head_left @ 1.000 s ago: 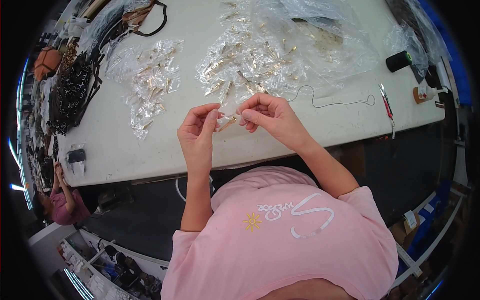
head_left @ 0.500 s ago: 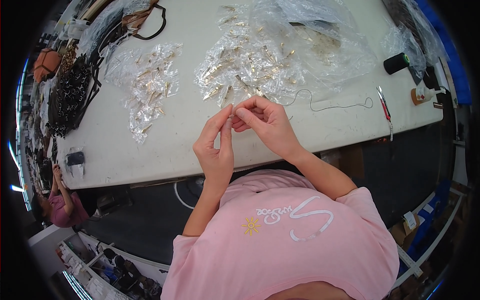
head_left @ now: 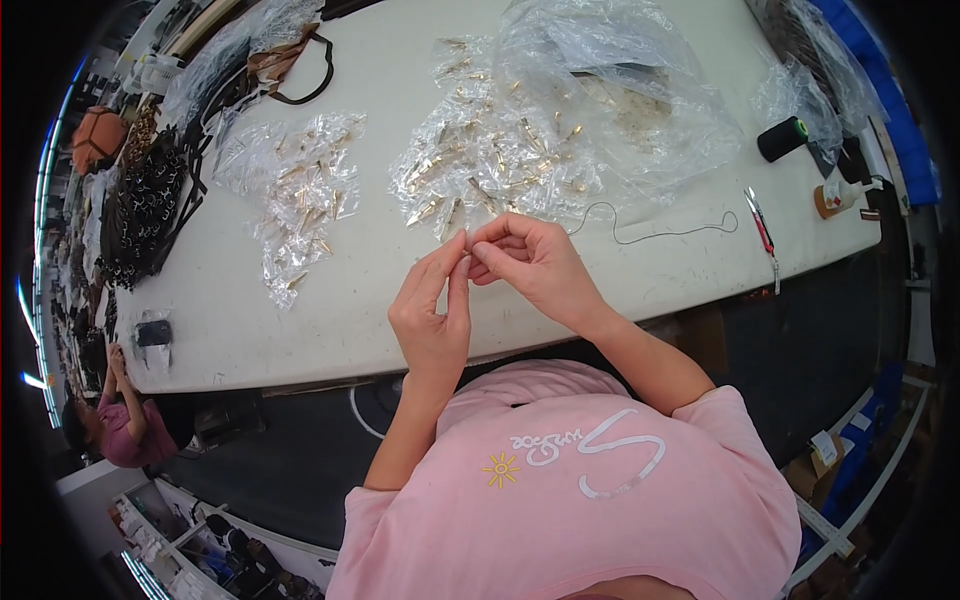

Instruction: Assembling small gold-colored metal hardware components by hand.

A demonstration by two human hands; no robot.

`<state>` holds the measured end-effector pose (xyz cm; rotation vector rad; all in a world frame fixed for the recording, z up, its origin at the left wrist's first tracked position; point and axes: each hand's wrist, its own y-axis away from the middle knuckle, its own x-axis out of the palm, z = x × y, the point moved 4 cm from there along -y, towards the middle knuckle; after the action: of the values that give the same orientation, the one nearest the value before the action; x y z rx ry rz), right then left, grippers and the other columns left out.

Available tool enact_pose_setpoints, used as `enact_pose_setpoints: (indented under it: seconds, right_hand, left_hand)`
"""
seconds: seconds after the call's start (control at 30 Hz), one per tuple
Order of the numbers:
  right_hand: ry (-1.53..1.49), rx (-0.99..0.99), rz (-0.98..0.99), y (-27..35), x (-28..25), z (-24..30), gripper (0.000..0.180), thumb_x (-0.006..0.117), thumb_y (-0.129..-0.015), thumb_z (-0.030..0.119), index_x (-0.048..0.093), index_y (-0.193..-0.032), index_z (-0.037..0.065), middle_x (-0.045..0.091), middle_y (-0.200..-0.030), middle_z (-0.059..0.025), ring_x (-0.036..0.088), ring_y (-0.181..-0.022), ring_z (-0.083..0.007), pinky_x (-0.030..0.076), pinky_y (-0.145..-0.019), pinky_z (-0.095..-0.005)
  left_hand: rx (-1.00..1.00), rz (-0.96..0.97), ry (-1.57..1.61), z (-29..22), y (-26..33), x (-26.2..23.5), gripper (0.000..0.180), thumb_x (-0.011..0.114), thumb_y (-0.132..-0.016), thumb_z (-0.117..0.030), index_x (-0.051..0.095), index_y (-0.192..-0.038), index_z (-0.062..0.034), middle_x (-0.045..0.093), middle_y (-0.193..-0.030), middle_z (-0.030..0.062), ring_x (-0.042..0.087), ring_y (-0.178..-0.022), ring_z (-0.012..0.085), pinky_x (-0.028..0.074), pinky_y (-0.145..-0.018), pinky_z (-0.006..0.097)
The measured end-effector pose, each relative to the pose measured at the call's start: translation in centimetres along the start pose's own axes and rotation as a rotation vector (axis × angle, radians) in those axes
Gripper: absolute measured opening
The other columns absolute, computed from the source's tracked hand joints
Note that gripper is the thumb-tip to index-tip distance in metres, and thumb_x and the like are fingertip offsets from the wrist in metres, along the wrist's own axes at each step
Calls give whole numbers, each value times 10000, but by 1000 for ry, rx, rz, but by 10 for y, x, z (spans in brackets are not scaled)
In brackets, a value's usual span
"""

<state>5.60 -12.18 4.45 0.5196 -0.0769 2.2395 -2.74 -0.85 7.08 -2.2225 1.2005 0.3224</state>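
Head view: left hand (head_left: 432, 318) and right hand (head_left: 535, 265) pinch fingers shut together on some tiny piece, too small to tell, over the counter's (head_left: 300, 330) near edge beside bagged gold clips (head_left: 490, 165).

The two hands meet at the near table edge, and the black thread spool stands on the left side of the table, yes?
Not quite. In the head view the left hand and right hand meet there, but the black thread spool stands on the table's right side.

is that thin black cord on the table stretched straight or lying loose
Lying loose: the cord curls into a hook at its left end and wavers across the table toward the red tool.
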Motion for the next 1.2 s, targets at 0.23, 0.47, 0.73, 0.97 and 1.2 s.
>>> enact_pose_setpoints:
  seconds: [0.23, 0.47, 0.73, 0.97, 1.2]
  right_hand:
    - [63, 10, 15, -3, -2, 5, 161, 590, -965, 94, 639, -1013, -52, 695, -914, -88, 686, -852, -126, 583, -758, -262]
    - [142, 7, 10, -6, -8, -2, 137, 608, -955, 99, 636, -976, -33, 691, -905, -77, 680, -826, -120, 580, -751, -261]
    - [230, -14, -16, -7, -9, -5, 117, 615, -923, 91, 650, -940, -20, 675, -800, -45, 648, -746, -88, 550, -691, -245]
    - [339, -71, -5, -7, -9, -1, 97, 622, -918, 94, 645, -924, 0, 662, -786, -20, 620, -707, -62, 530, -667, -225]
    - [412, -52, 20, -5, -7, 2, 66, 611, -923, 74, 621, -899, 13, 657, -790, -5, 603, -683, -47, 505, -638, -204]
  left_hand:
    - [10, 0, 13, 3, -1, 0, 295, 631, -880, 43, 699, -1153, -43, 717, -1002, 135, 708, -875, 219, 556, -747, 313]
    - [35, 29, -50, 9, 2, 5, 329, 622, -888, 61, 688, -1192, -47, 724, -1037, 134, 699, -918, 169, 545, -802, 289]
    - [-34, 65, 33, 8, 3, 10, 329, 641, -877, 42, 680, -1197, -25, 733, -1011, 111, 712, -899, 158, 546, -806, 274]
    - [-108, 44, 132, 11, 4, 9, 264, 635, -880, 16, 693, -1137, 6, 740, -904, 127, 732, -817, 179, 556, -743, 278]
    - [-188, 39, 180, 13, 4, 9, 234, 605, -902, -3, 700, -1115, 11, 745, -853, 117, 734, -815, 168, 558, -733, 272]
